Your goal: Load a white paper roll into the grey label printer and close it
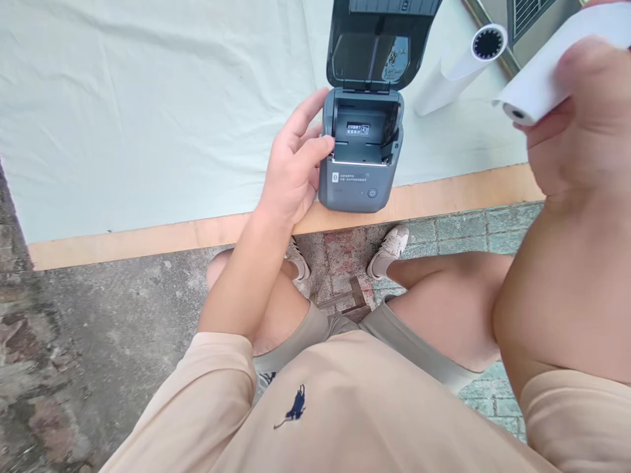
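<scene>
A dark grey label printer (357, 187) is at the table's front edge, its lid (377, 59) tipped fully back and its paper bay bare inside. My left hand (298, 161) grips the printer's left side, thumb on the rim of the bay and fingers behind. At the upper right, my right hand (586, 112) is closed around a white paper roll (547, 69), held tilted with one core end facing me. Motion blurs some of its fingers. Between printer and held roll, a second white roll (444, 82) stands on the cloth, its dark ribbed core showing at the top.
A pale cloth (148, 118) covers the table, with a bare wooden edge strip (197, 230) along the front. A framed grey item with a slatted grille (527, 16) lies at the back right. Below are my legs, my shoes (392, 246) and paved ground.
</scene>
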The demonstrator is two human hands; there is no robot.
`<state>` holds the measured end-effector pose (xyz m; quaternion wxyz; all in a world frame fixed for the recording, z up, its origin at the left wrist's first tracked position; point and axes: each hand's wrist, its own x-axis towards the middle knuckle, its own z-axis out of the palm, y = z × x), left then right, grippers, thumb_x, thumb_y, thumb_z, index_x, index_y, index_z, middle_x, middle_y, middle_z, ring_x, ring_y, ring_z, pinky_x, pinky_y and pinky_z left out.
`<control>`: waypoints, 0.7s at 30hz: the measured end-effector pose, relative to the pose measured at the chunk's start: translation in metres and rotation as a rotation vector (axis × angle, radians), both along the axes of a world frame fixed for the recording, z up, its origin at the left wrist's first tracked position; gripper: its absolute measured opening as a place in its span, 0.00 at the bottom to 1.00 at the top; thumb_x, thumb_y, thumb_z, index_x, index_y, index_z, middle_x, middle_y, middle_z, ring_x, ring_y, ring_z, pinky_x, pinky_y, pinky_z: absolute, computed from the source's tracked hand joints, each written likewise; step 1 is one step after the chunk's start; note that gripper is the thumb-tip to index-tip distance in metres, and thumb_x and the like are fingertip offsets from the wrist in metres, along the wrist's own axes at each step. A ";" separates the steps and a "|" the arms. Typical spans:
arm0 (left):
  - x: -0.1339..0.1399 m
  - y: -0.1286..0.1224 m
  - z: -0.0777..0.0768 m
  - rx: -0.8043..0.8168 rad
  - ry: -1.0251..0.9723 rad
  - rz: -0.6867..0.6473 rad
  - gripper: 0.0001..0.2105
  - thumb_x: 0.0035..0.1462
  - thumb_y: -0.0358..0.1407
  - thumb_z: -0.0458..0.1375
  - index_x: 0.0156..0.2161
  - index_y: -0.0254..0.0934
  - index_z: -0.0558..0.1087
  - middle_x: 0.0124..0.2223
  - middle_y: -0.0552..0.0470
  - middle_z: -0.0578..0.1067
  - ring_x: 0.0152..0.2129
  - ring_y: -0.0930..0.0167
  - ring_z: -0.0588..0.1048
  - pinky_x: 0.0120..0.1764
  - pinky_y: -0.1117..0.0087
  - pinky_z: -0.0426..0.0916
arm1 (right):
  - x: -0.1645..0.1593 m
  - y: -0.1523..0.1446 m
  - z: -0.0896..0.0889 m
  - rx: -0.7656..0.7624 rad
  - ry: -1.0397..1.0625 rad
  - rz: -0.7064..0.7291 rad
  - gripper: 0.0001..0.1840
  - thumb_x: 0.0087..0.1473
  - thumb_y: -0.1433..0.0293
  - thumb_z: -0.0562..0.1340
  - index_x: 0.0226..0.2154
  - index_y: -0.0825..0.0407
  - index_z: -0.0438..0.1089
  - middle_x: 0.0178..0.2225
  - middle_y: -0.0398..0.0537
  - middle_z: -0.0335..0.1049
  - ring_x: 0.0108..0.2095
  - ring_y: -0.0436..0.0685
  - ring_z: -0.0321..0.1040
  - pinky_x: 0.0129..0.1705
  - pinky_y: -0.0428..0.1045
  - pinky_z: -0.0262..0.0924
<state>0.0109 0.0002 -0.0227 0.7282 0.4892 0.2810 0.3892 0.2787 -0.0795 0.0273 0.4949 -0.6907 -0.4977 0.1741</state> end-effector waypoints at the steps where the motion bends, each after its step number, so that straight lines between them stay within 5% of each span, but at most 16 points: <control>1: 0.000 0.000 0.001 0.002 -0.006 -0.006 0.22 0.51 0.41 0.60 0.52 0.47 0.67 0.44 0.53 0.77 0.47 0.62 0.75 0.46 0.62 0.71 | 0.001 -0.001 -0.004 0.016 -0.043 -0.026 0.20 0.43 0.70 0.58 0.43 0.51 0.65 0.34 0.45 0.60 0.26 0.44 0.55 0.27 0.46 0.51; 6: -0.001 0.001 0.001 0.013 0.002 -0.007 0.21 0.51 0.40 0.60 0.51 0.47 0.68 0.44 0.54 0.77 0.44 0.63 0.76 0.45 0.62 0.71 | -0.006 -0.007 -0.005 -0.366 -0.387 -0.131 0.24 0.33 0.72 0.69 0.39 0.49 0.70 0.36 0.44 0.69 0.27 0.45 0.56 0.30 0.47 0.49; 9: 0.000 0.002 0.000 0.003 0.008 -0.012 0.21 0.49 0.41 0.61 0.51 0.48 0.67 0.45 0.55 0.77 0.45 0.62 0.75 0.45 0.62 0.71 | -0.007 -0.010 0.001 -0.240 -0.349 -0.034 0.26 0.42 0.72 0.64 0.47 0.49 0.68 0.46 0.47 0.70 0.42 0.53 0.67 0.34 0.48 0.53; 13: 0.000 0.005 -0.002 -0.004 0.017 -0.019 0.24 0.47 0.43 0.62 0.51 0.48 0.66 0.45 0.56 0.77 0.48 0.61 0.73 0.45 0.62 0.71 | -0.013 -0.002 0.010 -0.011 -0.482 -0.023 0.27 0.45 0.75 0.58 0.51 0.52 0.65 0.50 0.49 0.66 0.51 0.58 0.65 0.47 0.54 0.59; 17: 0.000 0.006 -0.003 0.014 0.057 -0.028 0.27 0.45 0.47 0.63 0.52 0.48 0.64 0.48 0.56 0.76 0.51 0.59 0.71 0.49 0.60 0.69 | -0.034 0.021 0.019 -0.353 -0.761 -0.003 0.28 0.44 0.72 0.63 0.51 0.46 0.64 0.49 0.46 0.68 0.56 0.68 0.58 0.55 0.68 0.50; 21: 0.002 0.005 -0.003 0.017 0.073 -0.025 0.30 0.45 0.50 0.62 0.54 0.47 0.62 0.46 0.54 0.75 0.52 0.59 0.71 0.48 0.60 0.69 | -0.042 0.034 0.023 -0.432 -0.784 -0.028 0.18 0.48 0.69 0.62 0.44 0.44 0.68 0.42 0.45 0.70 0.55 0.68 0.60 0.53 0.71 0.48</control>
